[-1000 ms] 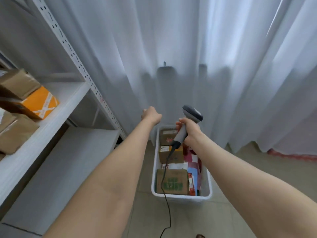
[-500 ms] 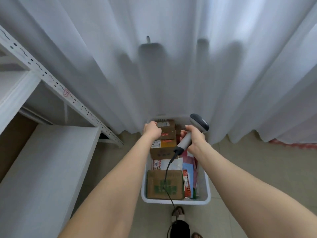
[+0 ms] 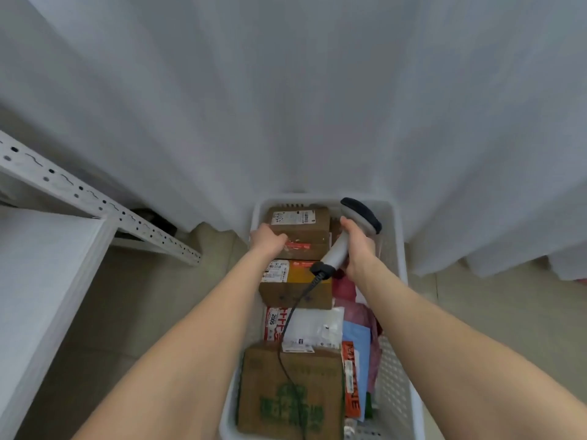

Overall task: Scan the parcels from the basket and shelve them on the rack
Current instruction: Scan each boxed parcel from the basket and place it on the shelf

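1. The left hand (image 3: 268,241) has its fingers curled over the left edge of the far parcel (image 3: 305,231), a brown cardboard box lying at the far end of the white basket (image 3: 397,360), close against its back wall; I cannot see where the thumb sits
2. The right hand (image 3: 359,249) is wrapped firmly round the handle of the scanner (image 3: 344,241), whose dark head hangs just beside the box, over the basket's far right corner
3. As I read it, the step in hand is getting this box up and out for its scan. It wants lifting straight up, so that it clears the rim and the second box (image 3: 295,284) lying against its near side
4. The white label (image 3: 292,217) lies face up near the far edge, with a handwritten number and a barcode, so little turning should be needed; bringing the scanner's window over it looks easier than twisting the box
5. The cable (image 3: 290,315) trails from the handle over the parcels below, and could snag on a corner
6. The box is squat and scuffed, with a red-and-white strip across its top; it looks stiff and manageable in one hand
7. The rack (image 3: 47,281) stands to the left, beside the basket
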